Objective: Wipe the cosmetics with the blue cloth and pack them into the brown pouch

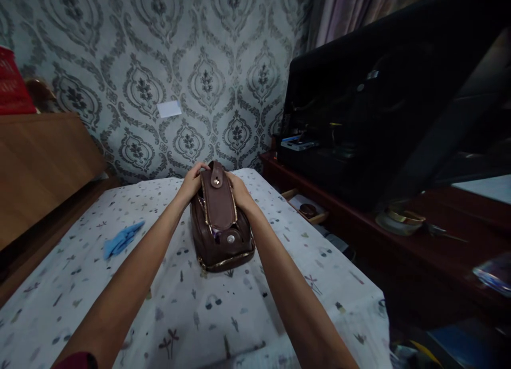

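Observation:
A brown leather bag [219, 209] lies on the patterned white sheet in front of me. Its long strap-like flap has a snap at the far end, and gold zipper teeth run along both sides. A round silver snap shows on the near end, above another zipper. The zipper along the flap looks partly open, with a dark gap at its left. My left hand [193, 182] is closed on the bag's far left edge, fingers curled over the top. At the far right side my right hand [238, 191] grips the bag; its fingertips are hidden behind it.
On the sheet to the left lies a crumpled blue cloth [123, 240]. A wooden headboard-like panel [43, 166] borders the left. At right, a dark red cabinet [399, 252] holds a large black screen [371, 119], with an open drawer [305, 206] below. Patterned wallpaper [207, 81] stands behind.

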`<state>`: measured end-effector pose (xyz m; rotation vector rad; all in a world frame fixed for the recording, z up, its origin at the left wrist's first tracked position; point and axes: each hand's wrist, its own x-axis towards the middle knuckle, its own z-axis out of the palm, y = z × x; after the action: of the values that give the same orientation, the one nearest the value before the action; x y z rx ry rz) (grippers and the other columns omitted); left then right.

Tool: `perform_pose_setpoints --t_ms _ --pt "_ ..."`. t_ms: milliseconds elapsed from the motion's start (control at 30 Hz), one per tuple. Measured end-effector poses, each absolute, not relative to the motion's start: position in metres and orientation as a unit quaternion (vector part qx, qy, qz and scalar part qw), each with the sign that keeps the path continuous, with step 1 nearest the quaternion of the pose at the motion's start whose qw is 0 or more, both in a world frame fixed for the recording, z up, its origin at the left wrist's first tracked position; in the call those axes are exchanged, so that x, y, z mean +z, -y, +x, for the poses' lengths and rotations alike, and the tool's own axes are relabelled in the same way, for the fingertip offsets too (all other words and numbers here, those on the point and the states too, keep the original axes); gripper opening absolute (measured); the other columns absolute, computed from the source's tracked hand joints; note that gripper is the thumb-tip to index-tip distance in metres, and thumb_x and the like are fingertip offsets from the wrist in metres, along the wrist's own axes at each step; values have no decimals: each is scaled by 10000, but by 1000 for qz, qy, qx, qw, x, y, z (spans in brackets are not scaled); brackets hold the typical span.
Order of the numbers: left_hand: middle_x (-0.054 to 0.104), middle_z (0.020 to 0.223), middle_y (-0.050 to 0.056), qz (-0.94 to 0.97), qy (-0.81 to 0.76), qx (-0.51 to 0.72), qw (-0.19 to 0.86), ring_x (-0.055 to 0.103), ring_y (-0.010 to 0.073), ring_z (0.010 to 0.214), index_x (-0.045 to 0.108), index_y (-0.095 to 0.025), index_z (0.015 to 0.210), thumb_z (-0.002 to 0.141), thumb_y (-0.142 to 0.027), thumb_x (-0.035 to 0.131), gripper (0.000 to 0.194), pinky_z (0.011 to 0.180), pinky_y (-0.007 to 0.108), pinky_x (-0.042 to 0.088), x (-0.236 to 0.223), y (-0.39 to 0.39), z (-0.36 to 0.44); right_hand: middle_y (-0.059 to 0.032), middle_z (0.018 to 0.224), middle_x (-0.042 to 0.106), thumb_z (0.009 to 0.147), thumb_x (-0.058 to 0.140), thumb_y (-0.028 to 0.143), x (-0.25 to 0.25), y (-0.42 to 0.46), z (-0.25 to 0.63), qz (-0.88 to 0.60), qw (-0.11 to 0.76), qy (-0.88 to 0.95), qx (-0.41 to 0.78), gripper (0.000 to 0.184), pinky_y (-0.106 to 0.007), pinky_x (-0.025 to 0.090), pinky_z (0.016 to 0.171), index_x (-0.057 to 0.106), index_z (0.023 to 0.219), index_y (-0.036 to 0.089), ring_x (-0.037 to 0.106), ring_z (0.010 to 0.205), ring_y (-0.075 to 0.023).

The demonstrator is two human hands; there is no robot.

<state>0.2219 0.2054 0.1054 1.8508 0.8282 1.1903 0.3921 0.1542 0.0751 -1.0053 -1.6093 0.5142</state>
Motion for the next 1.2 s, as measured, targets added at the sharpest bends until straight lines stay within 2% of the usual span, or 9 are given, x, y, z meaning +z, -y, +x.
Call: perform_pose_setpoints --t_ms 100,167,300,500,667,833,967,1100,1200 --pt "604 717 -33 736 -326 463 371 561 157 660 587 -215 896 752 -308 579 172 647 254 468 104 -198 221 -24 912 747 773 505 235 70 -149 394 -433 579 651 233 264 -398 495 979 745 875 196 649 966 -245" --pt "642 820 -13 742 -327 468 353 592 173 784 596 -212 892 741 -277 573 166 755 274 491 102 -194 221 -15 898 742 795 466 256 66 -142 394 -439 599 624 243 294 -382 495 968 740 886 203 649 972 -233" --pt "663 972 7 749 -333 479 314 596 203 995 612 -214 916 735 -219 562 188 967 325 459 97 -185 221 -37 998 741 880 425 382 64 -123 391 -450 626 581 259 367 -368 488 980 728 964 194 642 1044 -232" --pt "676 1144 40 758 -334 478 293 605 234 1130 632 -217 1055 776 -238 556 290 1074 391 448 88 -161 214 -77 1089 735 874 537 543 69 -102 384 -459 608 588 272 466 -386 500 970 709 1078 162 651 1059 -254" --pt "554 1476 69 753 -337 496 271 377 251 1482 672 -228 1197 865 -285 502 378 1264 431 231 74 -137 205 -111 1288 686 884 571 510 64 -96 386 -469 577 620 252 499 -420 450 1078 654 1246 177 620 1198 -267" --pt "476 1567 69 747 -347 514 241 304 236 1532 680 -245 1267 985 -478 423 447 1289 461 172 63 -124 209 -122 1512 540 926 540 554 59 -98 391 -478 542 652 229 621 -438 320 1218 560 1422 181 491 1402 -264" --pt "474 1568 91 748 -359 510 226 271 250 1548 671 -234 1290 999 -597 380 548 1295 480 149 61 -124 219 -128 1623 388 973 423 634 57 -102 392 -491 499 684 204 746 -444 221 1273 420 1547 157 346 1514 -248" --pt "455 1584 92 746 -356 512 231 253 241 1557 641 -236 1329 1002 -630 358 585 1299 476 142 61 -124 222 -128 1602 424 1001 329 660 58 -101 392 -499 463 710 180 742 -477 208 1278 441 1540 163 335 1520 -261" --pt "418 1610 94 736 -344 526 252 257 227 1556 580 -225 1398 992 -667 349 644 1302 449 145 61 -122 220 -165 1606 406 998 315 678 61 -99 390 -504 451 716 174 784 -486 212 1276 463 1520 111 302 1533 -286"
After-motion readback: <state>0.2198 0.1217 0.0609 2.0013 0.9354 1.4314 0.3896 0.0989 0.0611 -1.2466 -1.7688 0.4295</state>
